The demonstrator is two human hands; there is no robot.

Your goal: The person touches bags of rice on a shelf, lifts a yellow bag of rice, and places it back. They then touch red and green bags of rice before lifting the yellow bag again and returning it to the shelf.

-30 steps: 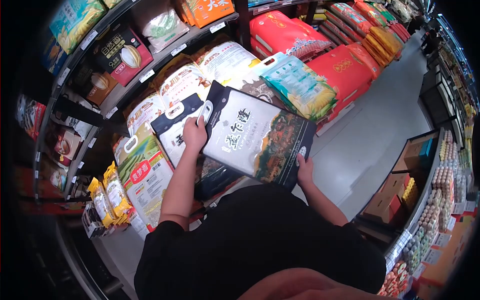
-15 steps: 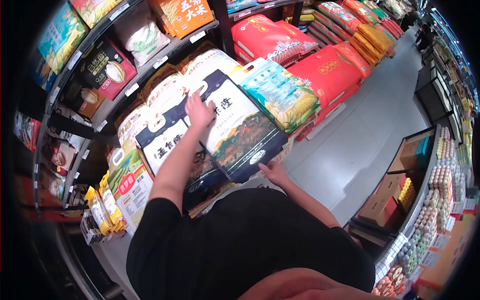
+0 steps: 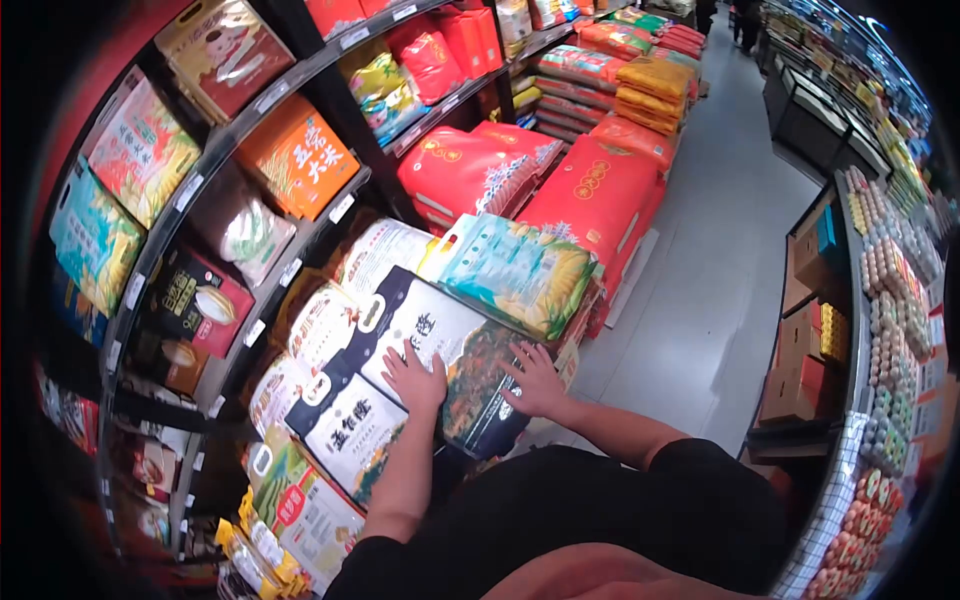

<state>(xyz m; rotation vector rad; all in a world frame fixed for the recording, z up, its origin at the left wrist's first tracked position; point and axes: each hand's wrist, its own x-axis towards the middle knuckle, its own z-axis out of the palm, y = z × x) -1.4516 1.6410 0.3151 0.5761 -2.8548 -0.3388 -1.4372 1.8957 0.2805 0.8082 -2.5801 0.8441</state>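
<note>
A dark blue and white rice bag [image 3: 455,325] with a landscape picture lies flat on the low stack in front of me. My left hand [image 3: 415,378] rests on its left side, fingers spread. On the lower right part of the same bag lies my right hand [image 3: 535,382], its fingers also apart. A matching rice bag [image 3: 350,425] lies directly to the left, close to my left forearm. Beyond the right edge sits a teal and yellow rice bag [image 3: 515,270]. White rice bags [image 3: 325,320] with handle holes lie along the back.
Shelves [image 3: 235,120] with packaged rice rise on the left. Large red sacks [image 3: 590,195] are stacked ahead, with orange sacks [image 3: 650,90] behind. A grey aisle floor [image 3: 690,260] runs along the right, beside a stand of egg trays [image 3: 885,310].
My left hand has moved from the bag's handle end down onto its face. My right hand has gone from the near corner onto the top. The view has tilted upward.
</note>
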